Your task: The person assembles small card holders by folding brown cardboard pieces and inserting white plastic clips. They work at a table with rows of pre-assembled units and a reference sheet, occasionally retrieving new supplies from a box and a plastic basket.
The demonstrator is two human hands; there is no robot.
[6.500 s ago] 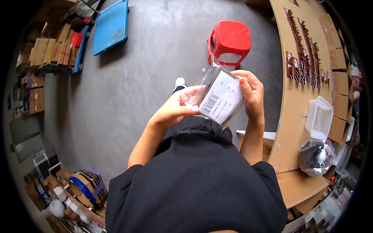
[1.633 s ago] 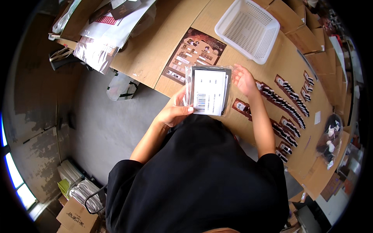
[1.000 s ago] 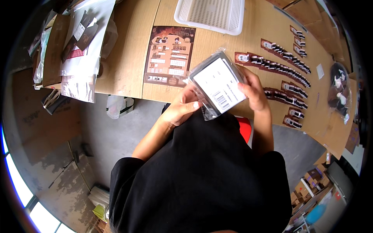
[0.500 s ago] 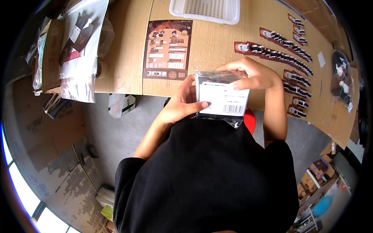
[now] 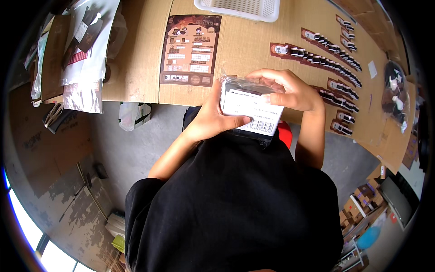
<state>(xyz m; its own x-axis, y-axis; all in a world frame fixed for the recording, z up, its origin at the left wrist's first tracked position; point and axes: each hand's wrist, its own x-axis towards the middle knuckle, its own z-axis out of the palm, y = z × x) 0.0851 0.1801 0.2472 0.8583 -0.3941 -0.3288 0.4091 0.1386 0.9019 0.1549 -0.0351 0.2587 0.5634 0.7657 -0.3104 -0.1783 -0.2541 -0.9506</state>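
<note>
Between my two hands, just off the table's near edge, is a black pack in clear plastic wrap (image 5: 229, 105), with a white barcode label facing up. My left hand (image 5: 214, 117) grips its left side, the thumb lying across the label's lower part. On the far right side, my right hand (image 5: 292, 93) holds it with the thumb on the label's upper edge and the fingers behind. The underside and the fingers beneath it are hidden. Loose clear film sticks out at the pack's upper left corner and lower edge.
A printed brown sheet (image 5: 190, 51) lies on the wooden table (image 5: 136, 59). Beyond it stands a white plastic basket (image 5: 240, 10). Overlapping rows of small cards (image 5: 317, 59) run along the right. Plastic-wrapped sheets (image 5: 86, 59) sit at the left, and a clear bag (image 5: 395, 93) at the far right.
My left thumb has slid a little to the right across the label. The pack is slightly more tilted. The whole view has shifted a little, moving the table up and left.
</note>
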